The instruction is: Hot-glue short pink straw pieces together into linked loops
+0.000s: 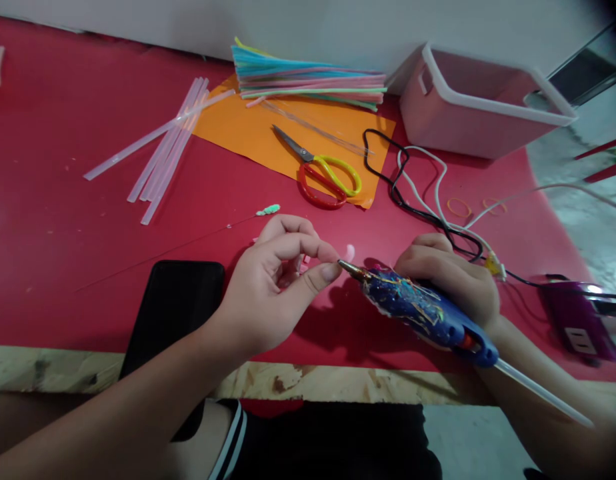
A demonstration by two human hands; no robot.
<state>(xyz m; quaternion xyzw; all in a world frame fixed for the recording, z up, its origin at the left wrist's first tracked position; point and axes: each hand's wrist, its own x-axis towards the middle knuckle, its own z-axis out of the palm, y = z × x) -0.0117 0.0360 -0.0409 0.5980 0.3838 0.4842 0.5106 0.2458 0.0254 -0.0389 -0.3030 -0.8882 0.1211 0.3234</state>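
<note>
My right hand (451, 273) is wrapped round a blue hot glue gun (413, 303) streaked with dried glue, a clear glue stick (543, 390) poking out of its back. The gun's metal nozzle points left and meets the fingertips of my left hand (283, 280). Thumb and forefinger of that hand are pinched together; what they hold is too small to make out. Just beyond the nozzle shows a small pink fuzzy piece (349, 253), and I cannot tell whether it is held or lying down. More pink bits (304, 265) show partly behind my left fingers.
Scissors (323, 173) lie on orange paper (253, 143) below a bundle of pipe cleaners (308, 77). Glue sticks (171, 143) are at left. A thin wire with a green fuzzy tip (269, 210) lies near a black phone (181, 300). Cables (418, 213), a pink bin (458, 120) and a purple power strip (578, 320) stand right.
</note>
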